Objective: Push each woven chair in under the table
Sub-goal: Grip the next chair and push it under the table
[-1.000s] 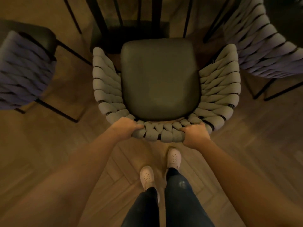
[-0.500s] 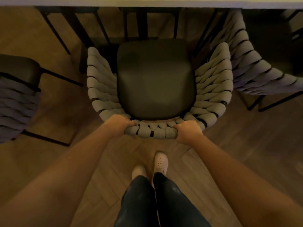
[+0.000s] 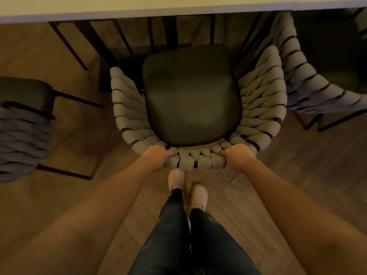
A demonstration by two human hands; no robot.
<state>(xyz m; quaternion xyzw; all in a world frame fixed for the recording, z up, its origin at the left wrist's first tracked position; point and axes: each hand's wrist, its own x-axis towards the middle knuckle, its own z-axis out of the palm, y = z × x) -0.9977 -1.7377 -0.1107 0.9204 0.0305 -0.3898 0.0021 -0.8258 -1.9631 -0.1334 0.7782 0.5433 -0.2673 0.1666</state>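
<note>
1. Far left: a spare woven chair (image 3: pixel 21 133) sits well apart from the table (image 3: pixel 178 8).
2. Left hand (image 3: pixel 156 157) is wrapped tight over the middle chair (image 3: pixel 190 100) backrest's rim.
3. That chair's seat front sits just short of the table edge.
4. Right hand (image 3: pixel 238 158) is clamped on the same rim.
5. Far right: another chair (image 3: pixel 309 84), partly tucked under.
</note>
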